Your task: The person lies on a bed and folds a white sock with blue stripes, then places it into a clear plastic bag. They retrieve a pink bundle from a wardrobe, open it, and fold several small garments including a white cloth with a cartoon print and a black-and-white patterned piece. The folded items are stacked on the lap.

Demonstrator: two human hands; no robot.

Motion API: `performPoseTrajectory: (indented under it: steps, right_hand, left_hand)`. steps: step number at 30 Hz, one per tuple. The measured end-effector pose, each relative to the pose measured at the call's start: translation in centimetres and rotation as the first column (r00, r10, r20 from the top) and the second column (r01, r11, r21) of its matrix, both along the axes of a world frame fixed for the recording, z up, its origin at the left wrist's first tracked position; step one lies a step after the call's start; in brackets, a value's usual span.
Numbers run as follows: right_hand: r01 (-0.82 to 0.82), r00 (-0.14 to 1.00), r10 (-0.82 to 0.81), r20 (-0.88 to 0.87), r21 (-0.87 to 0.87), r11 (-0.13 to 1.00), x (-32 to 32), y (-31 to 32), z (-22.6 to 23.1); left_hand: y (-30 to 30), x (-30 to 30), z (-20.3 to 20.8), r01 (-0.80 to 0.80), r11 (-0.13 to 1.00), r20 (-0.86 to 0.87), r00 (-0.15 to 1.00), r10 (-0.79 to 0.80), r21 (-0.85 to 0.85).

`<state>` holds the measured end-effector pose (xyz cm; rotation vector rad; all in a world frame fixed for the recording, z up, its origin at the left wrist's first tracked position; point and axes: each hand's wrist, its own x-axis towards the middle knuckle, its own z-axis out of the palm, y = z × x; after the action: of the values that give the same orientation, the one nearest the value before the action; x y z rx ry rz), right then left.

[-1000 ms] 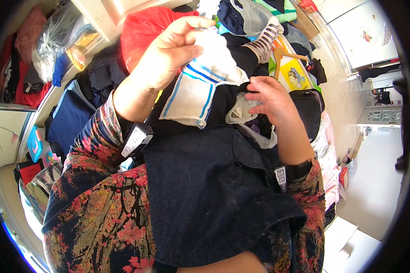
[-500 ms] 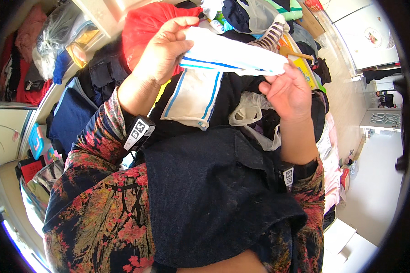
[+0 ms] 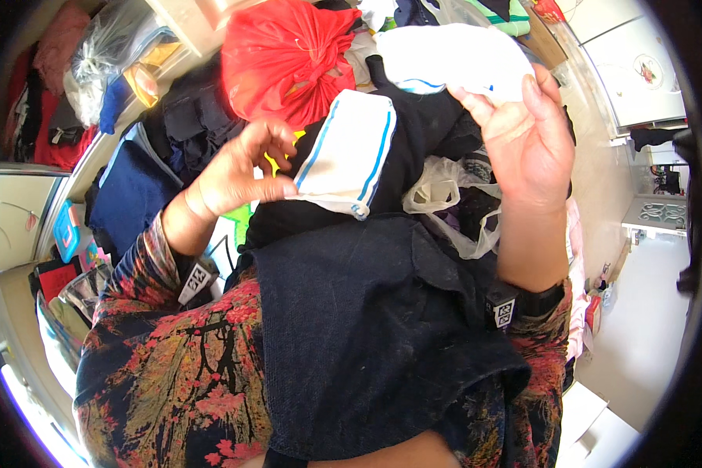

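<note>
My right hand (image 3: pixel 522 129) pinches one end of a white, blue-edged cloth (image 3: pixel 452 54), which hangs out to the left, raised above the pile. A second white cloth, flat and with two blue stripes (image 3: pixel 347 152), lies on black fabric (image 3: pixel 402 168) in front of me. My left hand (image 3: pixel 249 168) is at the left edge of this second cloth, thumb tip touching or just beside it. Its fingers are curved and apart, with nothing between them. Dark denim (image 3: pixel 366 327) is spread over my lap.
A tied red fabric bundle (image 3: pixel 288 62) sits beyond my left hand. To the right lies a translucent plastic bag (image 3: pixel 437 195). Navy clothes (image 3: pixel 136 179) are heaped at the left, beside shelves with a clear bag (image 3: pixel 105 74). A white cabinet (image 3: pixel 636 66) stands far right.
My left hand has let go of the upper cloth and come down to the striped cloth below. My right hand has moved right and slightly up, still holding the upper cloth.
</note>
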<state>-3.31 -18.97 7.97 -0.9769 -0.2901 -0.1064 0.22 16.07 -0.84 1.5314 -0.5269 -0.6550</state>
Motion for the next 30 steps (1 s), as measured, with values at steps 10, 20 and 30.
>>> performPoseTrajectory:
  steps: [10, 20, 30]
  right_hand:
    - [0.001, 0.981, 0.163, 0.104, -0.848, 0.530, -3.1, 9.3, -4.0]
    - [-0.292, 0.954, 0.165, -0.251, -0.652, 0.699, -3.1, 9.2, -4.5]
    - [0.276, 0.936, 0.083, 0.342, -0.860, 0.430, -2.8, 8.8, -3.3]
  left_hand:
    - [-1.1, -3.2, -1.2, -0.133, 0.957, 0.264, 0.962, 0.062, 0.260]
    - [-3.3, -2.3, -0.6, -0.085, 0.948, -0.370, 0.928, -0.036, -0.307]
    - [-3.1, -3.3, -0.4, -0.124, 0.969, -0.371, 0.928, 0.038, -0.212]
